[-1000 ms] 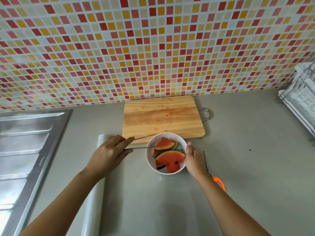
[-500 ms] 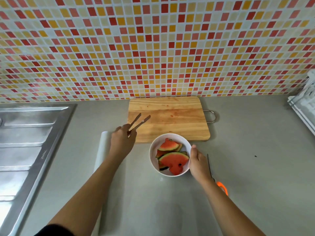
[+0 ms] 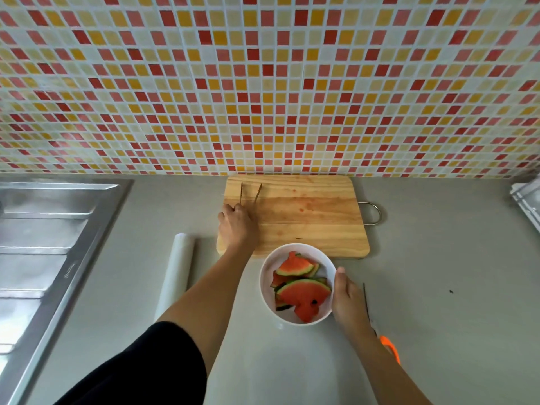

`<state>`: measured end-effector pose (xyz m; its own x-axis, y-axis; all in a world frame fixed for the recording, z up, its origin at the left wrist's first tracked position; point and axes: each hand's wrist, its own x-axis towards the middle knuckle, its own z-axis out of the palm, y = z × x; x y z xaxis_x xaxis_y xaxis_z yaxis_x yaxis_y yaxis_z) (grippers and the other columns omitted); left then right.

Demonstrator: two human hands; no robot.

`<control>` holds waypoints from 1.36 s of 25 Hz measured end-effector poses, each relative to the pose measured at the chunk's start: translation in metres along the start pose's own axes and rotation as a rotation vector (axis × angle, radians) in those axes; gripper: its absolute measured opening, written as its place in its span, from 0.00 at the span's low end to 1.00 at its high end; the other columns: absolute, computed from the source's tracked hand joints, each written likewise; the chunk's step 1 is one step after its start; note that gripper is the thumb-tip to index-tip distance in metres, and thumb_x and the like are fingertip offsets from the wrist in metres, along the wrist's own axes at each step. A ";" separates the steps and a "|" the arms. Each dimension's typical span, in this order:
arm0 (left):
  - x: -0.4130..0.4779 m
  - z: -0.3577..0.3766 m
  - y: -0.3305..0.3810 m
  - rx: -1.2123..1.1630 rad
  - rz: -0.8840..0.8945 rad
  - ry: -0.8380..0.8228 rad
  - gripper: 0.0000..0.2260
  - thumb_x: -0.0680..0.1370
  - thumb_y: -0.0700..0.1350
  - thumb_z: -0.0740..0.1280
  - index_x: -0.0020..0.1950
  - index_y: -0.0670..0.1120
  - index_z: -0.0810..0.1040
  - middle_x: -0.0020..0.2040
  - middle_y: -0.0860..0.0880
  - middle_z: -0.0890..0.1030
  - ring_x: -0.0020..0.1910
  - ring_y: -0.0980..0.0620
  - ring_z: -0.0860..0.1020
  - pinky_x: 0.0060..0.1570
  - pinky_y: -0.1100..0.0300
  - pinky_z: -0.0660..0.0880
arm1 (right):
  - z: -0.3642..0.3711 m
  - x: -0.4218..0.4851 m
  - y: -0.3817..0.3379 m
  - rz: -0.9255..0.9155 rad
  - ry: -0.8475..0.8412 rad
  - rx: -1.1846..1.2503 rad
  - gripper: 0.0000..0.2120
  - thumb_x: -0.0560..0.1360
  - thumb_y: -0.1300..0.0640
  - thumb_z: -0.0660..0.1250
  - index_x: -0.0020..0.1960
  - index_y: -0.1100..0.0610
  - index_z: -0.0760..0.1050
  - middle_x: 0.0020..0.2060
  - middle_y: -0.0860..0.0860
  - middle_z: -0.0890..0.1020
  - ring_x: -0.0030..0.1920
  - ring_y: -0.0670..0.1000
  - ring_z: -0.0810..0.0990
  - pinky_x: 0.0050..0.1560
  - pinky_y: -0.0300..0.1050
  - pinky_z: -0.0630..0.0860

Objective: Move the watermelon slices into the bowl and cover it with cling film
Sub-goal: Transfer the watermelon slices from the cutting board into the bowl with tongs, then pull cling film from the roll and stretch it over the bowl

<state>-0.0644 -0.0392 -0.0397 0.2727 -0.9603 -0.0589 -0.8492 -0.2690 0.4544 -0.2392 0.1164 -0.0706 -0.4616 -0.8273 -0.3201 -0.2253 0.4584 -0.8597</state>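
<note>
A white bowl sits on the grey counter just in front of the wooden cutting board. Several red watermelon slices with green rind lie inside it. My right hand grips the bowl's right rim. Over the board's left end, my left hand holds metal tongs, whose tips point toward the wall and lie on or just above the wood. A roll of cling film lies on the counter left of my left forearm.
A knife with an orange handle lies right of my right wrist. A steel sink drainboard fills the left side. A white dish rack stands at the right edge. A tiled wall rises behind the board.
My left hand has carried the tongs away from the bowl, up and back onto the left end of the cutting board. My right hand stays on the bowl.
</note>
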 end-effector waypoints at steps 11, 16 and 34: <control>-0.022 -0.013 -0.011 -0.139 0.044 -0.016 0.26 0.79 0.54 0.59 0.73 0.41 0.61 0.65 0.40 0.70 0.62 0.41 0.68 0.61 0.48 0.68 | -0.002 -0.001 -0.005 -0.048 -0.001 -0.049 0.24 0.80 0.47 0.48 0.35 0.56 0.75 0.33 0.53 0.81 0.36 0.49 0.79 0.37 0.42 0.72; -0.108 -0.022 -0.034 -0.315 0.164 -0.229 0.20 0.80 0.58 0.54 0.48 0.46 0.79 0.40 0.48 0.81 0.39 0.49 0.76 0.35 0.59 0.68 | -0.002 -0.004 -0.014 -0.066 -0.010 -0.072 0.24 0.81 0.49 0.48 0.33 0.60 0.68 0.29 0.54 0.75 0.33 0.53 0.74 0.35 0.41 0.68; -0.175 -0.055 -0.060 -0.330 0.190 -0.157 0.22 0.81 0.56 0.53 0.39 0.42 0.75 0.35 0.45 0.78 0.38 0.44 0.76 0.36 0.55 0.68 | -0.020 -0.055 -0.006 -0.055 -0.050 -0.107 0.23 0.81 0.46 0.47 0.60 0.58 0.74 0.57 0.59 0.79 0.61 0.58 0.74 0.51 0.41 0.63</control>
<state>-0.0366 0.1493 -0.0075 0.0306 -0.9971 -0.0695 -0.6799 -0.0717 0.7298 -0.2301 0.1655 -0.0403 -0.4033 -0.8661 -0.2953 -0.3404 0.4415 -0.8302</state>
